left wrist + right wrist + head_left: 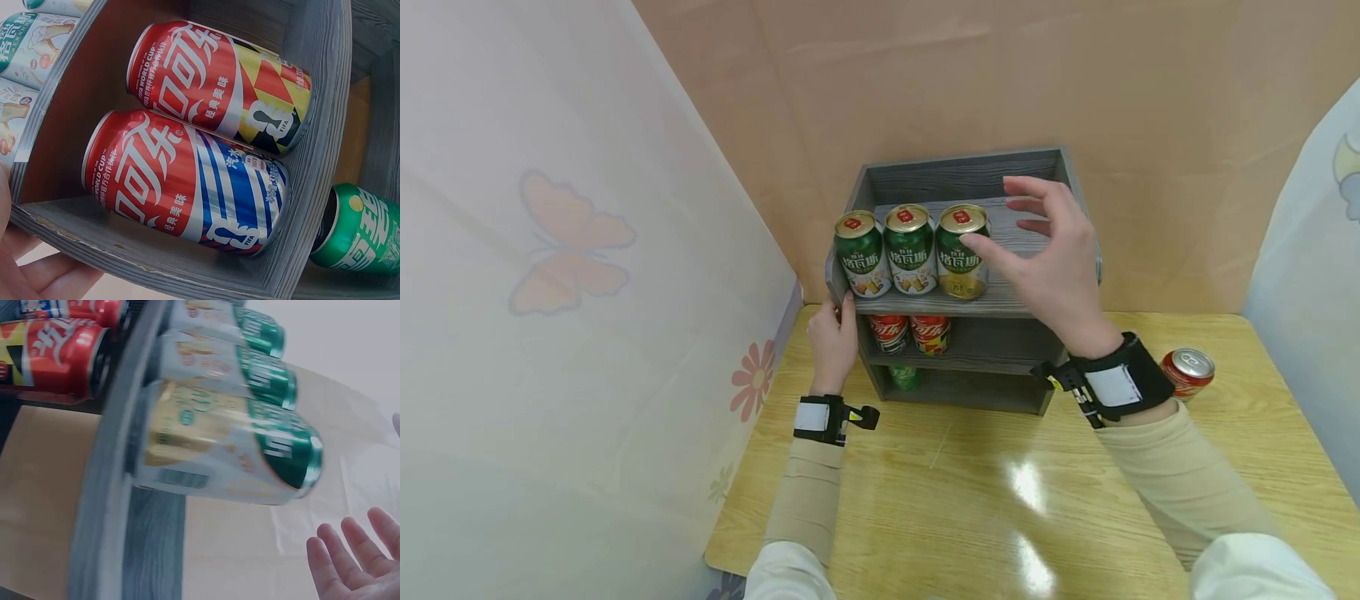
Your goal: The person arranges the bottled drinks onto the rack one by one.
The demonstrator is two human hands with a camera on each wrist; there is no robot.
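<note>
R hand [1052, 258] fingers wide beside green can [962, 250]; L hand [833, 337] grips shelf [970, 304]; red cans [187, 181] read "WORLD CUP".

Three green cans with gold tops stand upright in a row on the top shelf of the grey wooden rack [1060, 162]. The rightmost can [962, 250] stands beside open shelf space.

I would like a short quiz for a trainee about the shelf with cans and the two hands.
1. How many green cans stand on the top board of the grey shelf?
2. True or false: the right hand grips a can.
3. Which hand holds the shelf's side: A) left hand B) right hand?

Key:
1. Three.
2. False; its fingers are spread beside the rightmost green can.
3. A.
</note>
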